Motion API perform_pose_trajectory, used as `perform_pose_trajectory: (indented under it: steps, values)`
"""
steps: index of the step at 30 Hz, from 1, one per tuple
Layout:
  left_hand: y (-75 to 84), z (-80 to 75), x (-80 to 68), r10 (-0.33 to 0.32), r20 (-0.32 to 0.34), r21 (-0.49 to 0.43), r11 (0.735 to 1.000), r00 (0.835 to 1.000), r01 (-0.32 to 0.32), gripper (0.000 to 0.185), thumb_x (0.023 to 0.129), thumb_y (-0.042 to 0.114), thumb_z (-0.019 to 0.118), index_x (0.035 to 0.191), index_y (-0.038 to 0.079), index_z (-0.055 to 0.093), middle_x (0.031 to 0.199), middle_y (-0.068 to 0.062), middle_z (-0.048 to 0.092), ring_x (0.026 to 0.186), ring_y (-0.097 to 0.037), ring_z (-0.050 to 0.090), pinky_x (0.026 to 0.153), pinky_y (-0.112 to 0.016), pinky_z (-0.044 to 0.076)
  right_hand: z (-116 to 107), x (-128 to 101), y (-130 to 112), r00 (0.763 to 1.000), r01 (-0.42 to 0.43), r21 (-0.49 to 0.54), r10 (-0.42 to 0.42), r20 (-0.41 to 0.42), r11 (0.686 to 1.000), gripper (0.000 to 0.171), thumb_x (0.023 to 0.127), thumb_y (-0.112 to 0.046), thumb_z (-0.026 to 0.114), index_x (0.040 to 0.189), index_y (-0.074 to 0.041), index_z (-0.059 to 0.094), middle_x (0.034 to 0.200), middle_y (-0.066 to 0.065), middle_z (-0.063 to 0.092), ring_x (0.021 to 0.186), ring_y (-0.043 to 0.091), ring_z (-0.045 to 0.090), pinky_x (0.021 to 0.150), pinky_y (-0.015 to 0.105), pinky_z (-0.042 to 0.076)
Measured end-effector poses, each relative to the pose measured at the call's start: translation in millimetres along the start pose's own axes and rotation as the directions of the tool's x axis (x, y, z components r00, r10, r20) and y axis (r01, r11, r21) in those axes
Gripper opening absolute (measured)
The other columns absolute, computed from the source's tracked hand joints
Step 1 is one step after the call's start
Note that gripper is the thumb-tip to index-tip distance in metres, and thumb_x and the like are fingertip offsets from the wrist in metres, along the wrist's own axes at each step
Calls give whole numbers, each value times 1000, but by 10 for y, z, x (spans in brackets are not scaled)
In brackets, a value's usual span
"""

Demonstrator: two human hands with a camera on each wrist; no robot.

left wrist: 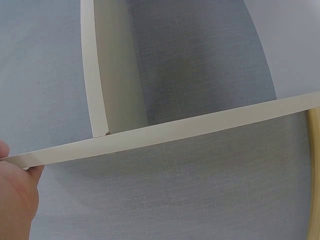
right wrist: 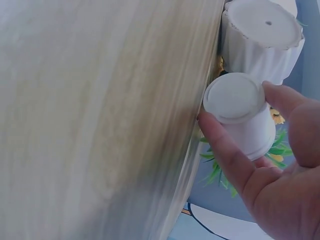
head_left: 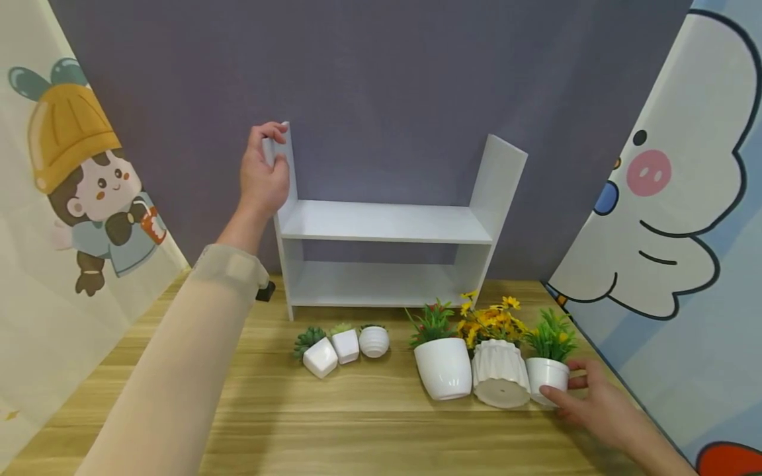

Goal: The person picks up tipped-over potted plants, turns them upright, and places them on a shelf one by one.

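Note:
My left hand (head_left: 265,170) grips the upper end of the left side panel of a white two-tier shelf (head_left: 387,221). Thumb and fingers lie on either side of the panel edge (left wrist: 165,131) in the left wrist view. At the front right, my right hand (head_left: 601,406) holds a small white pot (head_left: 546,378) with a green artificial plant (head_left: 552,337) between thumb and fingers. The pot's round base (right wrist: 235,97) faces the right wrist camera. Beside it lies a fluted white pot (head_left: 501,377) with yellow flowers (head_left: 491,322), its underside showing.
A larger white pot (head_left: 443,369) with a green and red plant lies left of the fluted one. Three little white succulent pots, including a ribbed round one (head_left: 374,342), lie before the shelf on the wooden table (head_left: 357,436). Printed walls flank the table; a grey backdrop (head_left: 387,99) stands behind.

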State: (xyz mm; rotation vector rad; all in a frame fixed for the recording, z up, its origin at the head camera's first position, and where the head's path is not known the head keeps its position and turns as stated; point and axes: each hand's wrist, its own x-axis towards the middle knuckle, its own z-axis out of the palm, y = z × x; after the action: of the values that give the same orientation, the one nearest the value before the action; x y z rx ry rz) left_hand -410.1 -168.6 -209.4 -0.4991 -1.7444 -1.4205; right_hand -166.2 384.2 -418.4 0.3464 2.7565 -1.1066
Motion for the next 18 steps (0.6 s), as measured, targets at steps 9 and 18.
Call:
perform_pose_trajectory:
  steps: [9,18]
  values:
    - [36,-5,-13,8,10,4,1000,1000,-8,31,95,-16,42,109,9,53,145,-9,65,147,-13,55,118,-19,39,-13,23,16,998,57,-84,-60,-34,995,97,102,-46,78,151,10,15,130,47,59,101,33,76,74,39,63]
    - [41,-18,-26,-19,20,21,1000,1000,19,30,98,-13,43,111,13,53,147,-6,64,148,-11,54,117,-21,39,-16,52,27,992,92,-127,-101,-70,988,100,102,-45,78,153,12,14,129,46,64,114,49,72,79,42,63]
